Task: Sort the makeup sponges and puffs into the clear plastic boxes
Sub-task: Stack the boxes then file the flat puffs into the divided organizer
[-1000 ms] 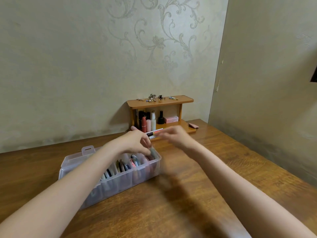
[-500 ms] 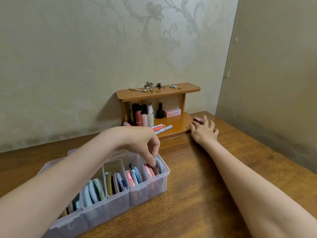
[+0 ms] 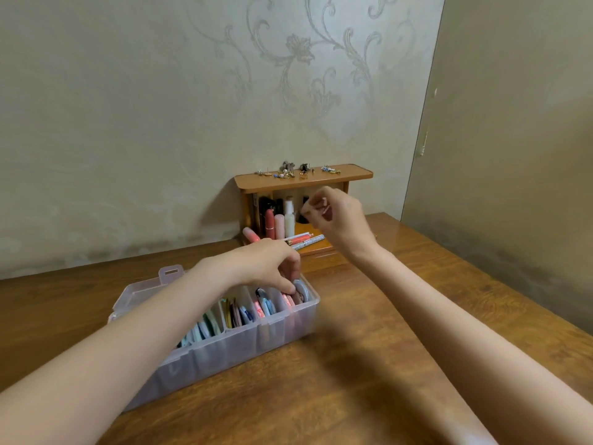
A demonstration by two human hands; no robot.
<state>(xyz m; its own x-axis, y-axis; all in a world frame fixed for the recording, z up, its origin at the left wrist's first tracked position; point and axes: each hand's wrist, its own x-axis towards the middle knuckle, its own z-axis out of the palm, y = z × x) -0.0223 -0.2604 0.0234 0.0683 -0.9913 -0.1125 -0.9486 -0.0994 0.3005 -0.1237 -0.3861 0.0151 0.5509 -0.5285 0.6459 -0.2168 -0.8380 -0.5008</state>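
A clear box (image 3: pixel 224 342) sits on the wooden desk (image 3: pixel 369 380), its lid (image 3: pixel 144 290) open behind it. Inside, dividers split it into compartments, and puffs (image 3: pixel 244 313) stand on edge in them in pink, blue, green and brown.

The left hand (image 3: pixel 266 268) reaches over the box's far end, fingers curled down, the fingertips pinching a grey-blue puff (image 3: pixel 301 290) in the last compartment. The left forearm hides the nearer compartments.

The right hand (image 3: pixel 337 216) is raised above the desk in front of a small wooden shelf (image 3: pixel 301 181), fingers curled in; whether it pinches anything I cannot tell (the fingertips are blurred). It blocks part of the shelf's lower level.

On that level stand lipsticks (image 3: pixel 269 223) and a white bottle (image 3: pixel 289 216), with pens (image 3: pixel 305 241) lying in front. Small jewellery (image 3: pixel 288 171) is scattered on top. Patterned wallpaper (image 3: pixel 288 75) lies behind.

Half a second ago the right hand lay flat on the desk beside the shelf; now it is lifted and curled. The left hand is at the same end compartment.
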